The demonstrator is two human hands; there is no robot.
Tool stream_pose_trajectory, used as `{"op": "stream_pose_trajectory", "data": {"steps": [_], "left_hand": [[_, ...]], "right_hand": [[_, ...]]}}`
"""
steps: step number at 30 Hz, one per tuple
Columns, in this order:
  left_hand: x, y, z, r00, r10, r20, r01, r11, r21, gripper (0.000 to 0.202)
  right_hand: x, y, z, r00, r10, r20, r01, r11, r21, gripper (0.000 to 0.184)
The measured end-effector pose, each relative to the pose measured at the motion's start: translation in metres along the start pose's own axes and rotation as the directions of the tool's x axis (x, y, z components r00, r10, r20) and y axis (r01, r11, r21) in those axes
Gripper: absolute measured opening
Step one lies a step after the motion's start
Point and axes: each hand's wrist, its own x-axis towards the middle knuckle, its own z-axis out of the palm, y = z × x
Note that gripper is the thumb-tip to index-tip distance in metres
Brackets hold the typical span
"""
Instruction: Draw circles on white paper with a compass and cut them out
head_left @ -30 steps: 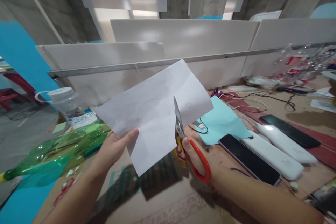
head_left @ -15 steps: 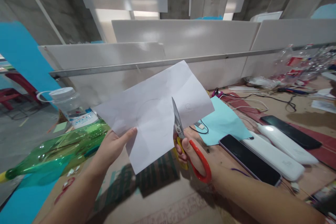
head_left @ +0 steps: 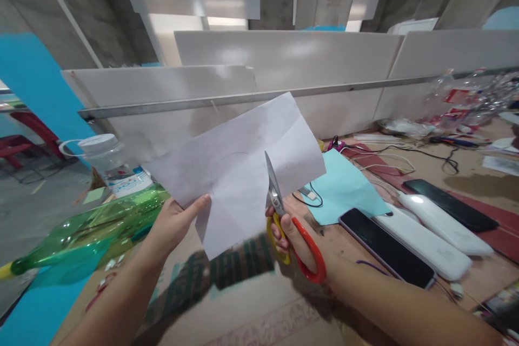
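A white sheet of paper (head_left: 239,189) is held up in front of me, with a faint curved pencil line drawn on it. My left hand (head_left: 176,221) pinches its lower left part, thumb on the near face and fingers hidden behind. My right hand (head_left: 294,235) grips scissors (head_left: 310,251) with one red and one yellow handle loop. Their blades point up and reach into a cut in the sheet, one blade showing in front of the paper and the other mostly hidden. Right of the cut, the sheet flares away toward the back.
On the left lie a green plastic bottle (head_left: 73,232) and a clear jar (head_left: 109,165) with a white lid. To the right are a light blue sheet (head_left: 344,186), a phone (head_left: 387,248), white power banks (head_left: 425,246), and cables. Clear bottles (head_left: 454,100) stand at the back right.
The sheet has tilted slightly, its right part shifting back and its lower corner rising a little. The yellow handle loop shows more. Both hands keep their hold.
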Motion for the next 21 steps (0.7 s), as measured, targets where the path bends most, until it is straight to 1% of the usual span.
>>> {"op": "stream_pose_trajectory", "data": {"steps": [3,7,12,13,14,18,21], "left_hand": [[0.000,-0.003,0.002,0.999,0.025,0.036,-0.024,1.000,-0.015,0.043],[-0.002,-0.003,0.004,0.996,0.026,0.082,-0.025,1.000,-0.016,0.039],[-0.002,-0.001,0.000,0.996,0.016,0.088,-0.015,1.000,-0.018,0.039],[-0.002,0.000,-0.002,0.997,0.006,0.082,-0.005,1.000,-0.012,0.038],[-0.001,0.001,-0.003,0.997,-0.006,0.073,0.007,1.000,-0.006,0.038],[0.001,0.003,-0.008,0.999,-0.025,0.029,0.025,1.000,-0.005,0.045],[0.003,0.004,-0.011,0.998,-0.042,0.038,0.042,0.999,0.011,0.043]], "right_hand": [[0.000,0.001,0.001,1.000,-0.018,-0.024,0.018,1.000,-0.012,0.055],[-0.002,-0.001,0.001,0.998,-0.040,-0.056,0.035,0.995,-0.089,0.058],[-0.003,-0.001,-0.006,0.995,-0.092,-0.038,0.081,0.971,-0.225,0.053],[-0.002,0.000,-0.007,0.995,-0.096,-0.030,0.086,0.969,-0.230,0.053],[-0.002,0.001,-0.007,0.996,-0.090,-0.020,0.084,0.975,-0.206,0.053],[0.000,0.005,-0.003,1.000,-0.017,0.024,0.017,1.000,-0.014,0.050],[0.000,0.004,0.001,1.000,0.003,0.026,-0.004,0.999,0.037,0.051]]}}
